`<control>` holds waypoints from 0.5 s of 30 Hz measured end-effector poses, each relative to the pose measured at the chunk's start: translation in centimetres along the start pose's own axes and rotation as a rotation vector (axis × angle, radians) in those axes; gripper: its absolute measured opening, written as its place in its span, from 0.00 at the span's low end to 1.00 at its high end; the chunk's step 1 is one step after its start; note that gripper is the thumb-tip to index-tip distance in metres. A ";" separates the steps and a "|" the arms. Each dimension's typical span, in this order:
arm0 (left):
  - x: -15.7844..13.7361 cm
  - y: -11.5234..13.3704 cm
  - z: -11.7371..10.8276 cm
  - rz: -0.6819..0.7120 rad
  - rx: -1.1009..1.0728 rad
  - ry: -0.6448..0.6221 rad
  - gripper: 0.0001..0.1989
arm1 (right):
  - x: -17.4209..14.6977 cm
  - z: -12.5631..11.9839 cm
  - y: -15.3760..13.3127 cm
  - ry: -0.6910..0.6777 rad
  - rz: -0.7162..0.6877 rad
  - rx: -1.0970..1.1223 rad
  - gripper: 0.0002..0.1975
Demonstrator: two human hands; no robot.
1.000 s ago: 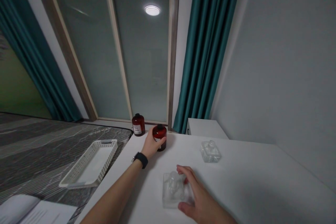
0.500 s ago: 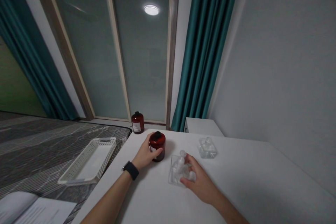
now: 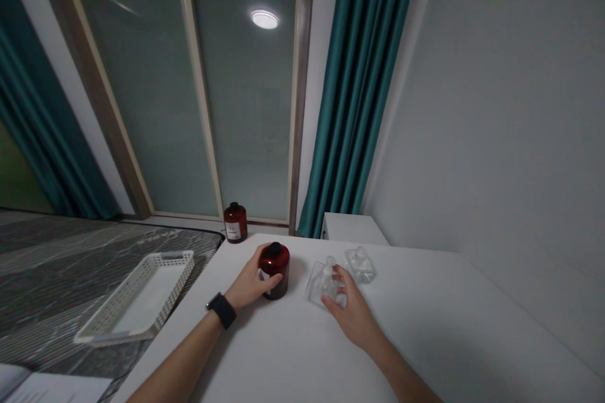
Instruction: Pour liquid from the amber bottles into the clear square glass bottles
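My left hand [image 3: 250, 282] is wrapped round a dark red-brown bottle [image 3: 280, 272] with a black top, standing upright on the white table [image 3: 293, 352]. Part of its pale label shows beside my thumb. To the right, my right hand [image 3: 352, 312] grips a clear container [image 3: 326, 283] with a squarish outline and a round knob on top. Its far side is see-through and faint, so I cannot tell whether it touches the table. Just beyond my right fingers stands a second clear square container [image 3: 360, 266], also topped by a round knob.
Another red-brown bottle [image 3: 235, 227] with a white label stands at the table's far left corner. A white perforated basket [image 3: 158, 321] lies on the grey patterned surface [image 3: 70, 264] at left, near an open book [image 3: 57, 387]. A white cabinet [image 3: 352, 227] sits behind the table.
My right hand has carried the clear container away from me and rightward, closer to the second one. My left hand stays round its bottle. The whole view has shifted slightly.
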State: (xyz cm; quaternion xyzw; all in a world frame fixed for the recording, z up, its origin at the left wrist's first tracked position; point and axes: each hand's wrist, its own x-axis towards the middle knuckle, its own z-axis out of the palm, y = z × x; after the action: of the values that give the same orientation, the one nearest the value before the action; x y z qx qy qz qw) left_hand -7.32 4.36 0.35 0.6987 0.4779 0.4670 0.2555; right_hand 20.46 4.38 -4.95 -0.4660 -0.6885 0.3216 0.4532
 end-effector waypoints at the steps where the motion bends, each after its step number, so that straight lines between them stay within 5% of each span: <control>1: -0.1 0.1 -0.1 0.003 0.005 0.000 0.31 | 0.0 0.1 0.1 0.001 0.001 -0.007 0.32; 7: -1.7 1.2 -0.3 0.026 0.013 -0.039 0.31 | 1.1 1.2 0.4 0.020 -0.077 -0.071 0.27; 15: -2.1 1.9 0.8 0.074 -0.053 -0.077 0.31 | 6.4 3.7 -0.7 -0.009 -0.193 -0.165 0.21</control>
State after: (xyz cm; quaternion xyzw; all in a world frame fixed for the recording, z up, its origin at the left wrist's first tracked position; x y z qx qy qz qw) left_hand -6.01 1.69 0.70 0.7263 0.4292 0.4613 0.2745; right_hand 15.76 10.03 -3.66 -0.4318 -0.7563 0.2207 0.4391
